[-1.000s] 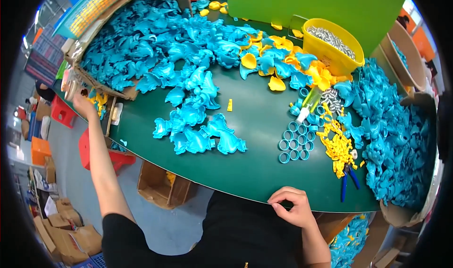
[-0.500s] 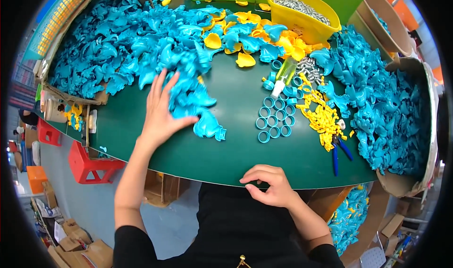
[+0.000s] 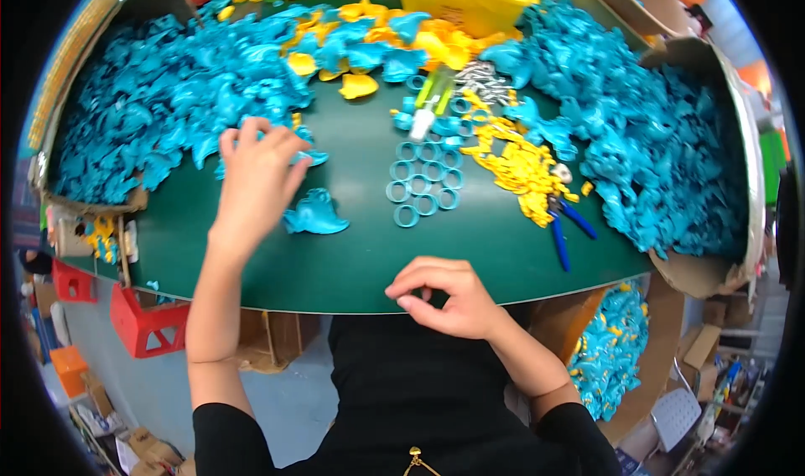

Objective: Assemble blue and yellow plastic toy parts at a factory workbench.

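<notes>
My left hand [image 3: 260, 178] reaches over the near edge of a large pile of blue moulded plastic pieces [image 3: 184, 98] on the left. Its fingers are bent but apart, partly covering a few pieces; no grip on any shows. One curved blue piece with a jagged end [image 3: 315, 213] lies by itself on the green table, just right of the left wrist. My right hand [image 3: 449, 296] hovers at the table's front edge, its fingers loosely curled and a small gap before the thumb. Nothing shows in it.
Blue rings [image 3: 423, 178] stand mid-table beside a small bottle [image 3: 429, 107]. Small yellow parts [image 3: 520, 170], metal pins [image 3: 485, 82] and blue-handled pliers [image 3: 563, 233] lie to their right. A yellow tub [image 3: 470, 6] stands behind yellow shells [image 3: 444, 44]. Another blue heap [image 3: 637, 149] fills the right side.
The whole view has shifted. My left hand has moved rightward over the loose blue pieces and its fingers are more bent. One blue piece now lies apart, turned differently. My right hand looks much the same.
</notes>
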Tool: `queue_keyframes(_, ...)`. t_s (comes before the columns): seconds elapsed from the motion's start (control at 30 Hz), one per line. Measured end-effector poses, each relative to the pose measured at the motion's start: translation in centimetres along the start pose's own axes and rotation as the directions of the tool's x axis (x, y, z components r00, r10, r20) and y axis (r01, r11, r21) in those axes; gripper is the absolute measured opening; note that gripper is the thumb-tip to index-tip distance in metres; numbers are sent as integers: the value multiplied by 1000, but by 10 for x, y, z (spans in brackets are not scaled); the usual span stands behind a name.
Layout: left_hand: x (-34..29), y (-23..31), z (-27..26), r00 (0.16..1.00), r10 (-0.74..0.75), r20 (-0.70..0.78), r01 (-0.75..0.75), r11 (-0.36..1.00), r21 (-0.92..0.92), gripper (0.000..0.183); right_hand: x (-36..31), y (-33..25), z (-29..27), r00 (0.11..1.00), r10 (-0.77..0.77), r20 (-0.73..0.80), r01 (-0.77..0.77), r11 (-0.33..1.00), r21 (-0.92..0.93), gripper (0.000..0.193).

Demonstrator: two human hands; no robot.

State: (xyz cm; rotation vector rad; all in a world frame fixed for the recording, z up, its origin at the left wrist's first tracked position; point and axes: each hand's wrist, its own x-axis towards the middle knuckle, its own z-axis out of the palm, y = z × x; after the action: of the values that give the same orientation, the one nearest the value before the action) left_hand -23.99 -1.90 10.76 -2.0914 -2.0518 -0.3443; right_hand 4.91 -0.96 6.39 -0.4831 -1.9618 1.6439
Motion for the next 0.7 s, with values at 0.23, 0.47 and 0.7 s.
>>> queue_keyframes(0.23,21,-3,6,981,-9,194,-9,996,91,22,27,5,-106,890,51,-454,-316,785,-533,13)
queue_keyframes(0.47,20,-1,17,985,51,-164,-47,998,30,12,69,44,-118,924,-291,-249,-113,414,-903,10)
queue_keyframes(0.7,-52,119,24,941,281,-189,-333,864,-378,23,24,17,-90,851,-262,-456,-157,701,-695,10)
